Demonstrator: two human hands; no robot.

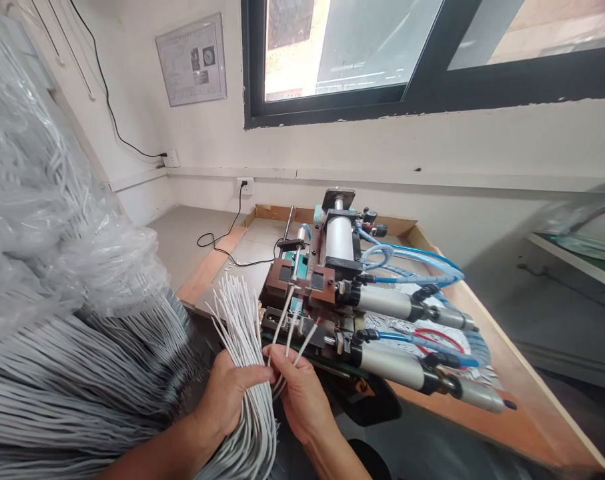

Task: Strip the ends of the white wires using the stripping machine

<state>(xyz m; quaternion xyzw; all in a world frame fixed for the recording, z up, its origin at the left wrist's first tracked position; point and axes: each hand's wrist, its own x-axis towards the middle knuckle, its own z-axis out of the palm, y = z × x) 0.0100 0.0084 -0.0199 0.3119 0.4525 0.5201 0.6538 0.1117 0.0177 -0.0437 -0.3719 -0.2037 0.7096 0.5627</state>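
Observation:
My left hand [227, 393] is closed around a thick bundle of white cables [239, 327], whose cut ends fan out above it. The lower part of the bundle hangs in a curve below the hand. Close beside it, my right hand [299, 393] pinches a few single cables [283, 320] between thumb and fingers. Their ends point up at a pneumatic machine [309, 280] with brown jaw blocks. One of these cables shows a reddish tip. Whether any end touches the jaws I cannot tell.
Large bundles of grey cables [82, 387], partly wrapped in clear plastic [57, 200], fill the left side. Air cylinders [397, 367] and blue hoses [432, 260] stick out to the machine's right. A wooden edge [522, 373] borders the bench. A black cord [232, 250] lies behind.

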